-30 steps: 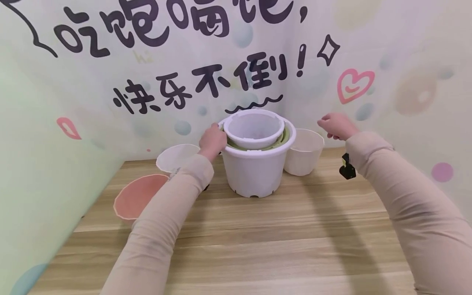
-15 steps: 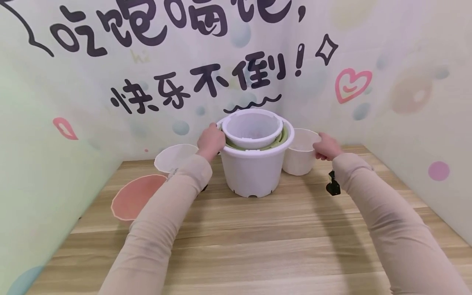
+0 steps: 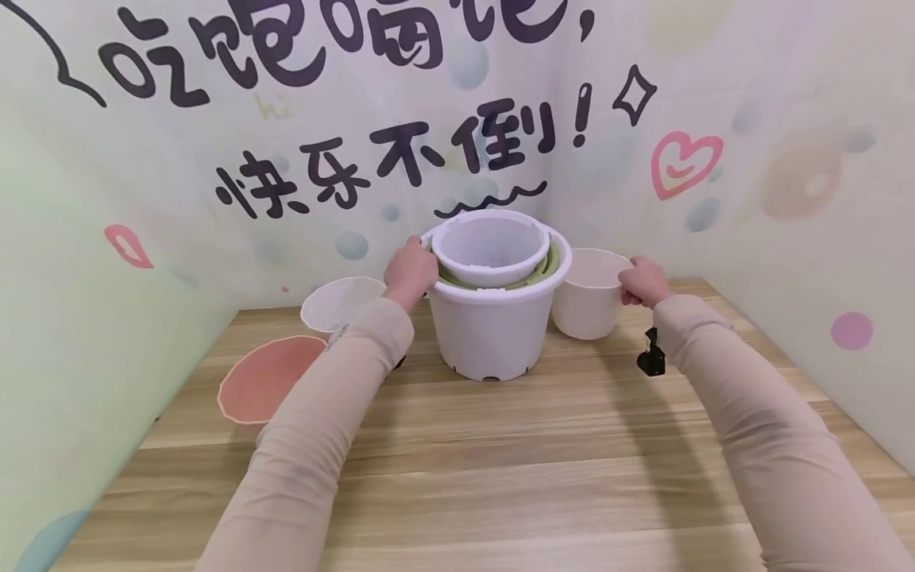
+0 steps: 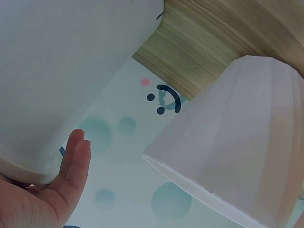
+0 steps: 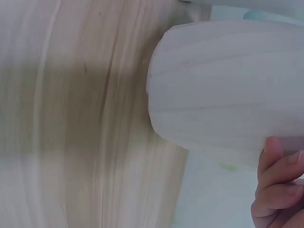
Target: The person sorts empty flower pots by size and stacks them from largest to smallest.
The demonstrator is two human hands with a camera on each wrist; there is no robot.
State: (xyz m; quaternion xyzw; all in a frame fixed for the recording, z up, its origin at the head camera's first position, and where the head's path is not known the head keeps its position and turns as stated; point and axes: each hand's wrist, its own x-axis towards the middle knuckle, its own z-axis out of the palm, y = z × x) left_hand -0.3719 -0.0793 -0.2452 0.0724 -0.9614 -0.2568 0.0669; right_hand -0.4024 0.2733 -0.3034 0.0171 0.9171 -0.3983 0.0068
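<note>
My left hand (image 3: pixel 412 272) grips the left rim of a large white flowerpot (image 3: pixel 490 338) in the middle of the table. Nested inside it are a green pot (image 3: pixel 543 274) and, on top, a smaller white pot (image 3: pixel 492 242). In the left wrist view, the left fingers (image 4: pixel 76 161) lie along the outside of the large pot's wall (image 4: pixel 61 61). To the right, my right hand (image 3: pixel 643 281) pinches the rim of a cream faceted pot (image 3: pixel 588 310). In the right wrist view, curled fingers (image 5: pixel 278 175) lie against that pot's wall (image 5: pixel 213 90); the thumb is hidden.
Left of the stack stand a white faceted pot (image 3: pixel 341 303) and a pink one (image 3: pixel 268 381), both partly behind my left sleeve. A printed wall hanging (image 3: pixel 608 167) rises right behind the wooden table (image 3: pixel 500 461). A black device (image 3: pixel 651 357) hangs under my right wrist.
My right hand has come down and left from the air onto the cream pot's rim. That pot has since shifted slightly right. My left hand has stayed at the large pot's rim.
</note>
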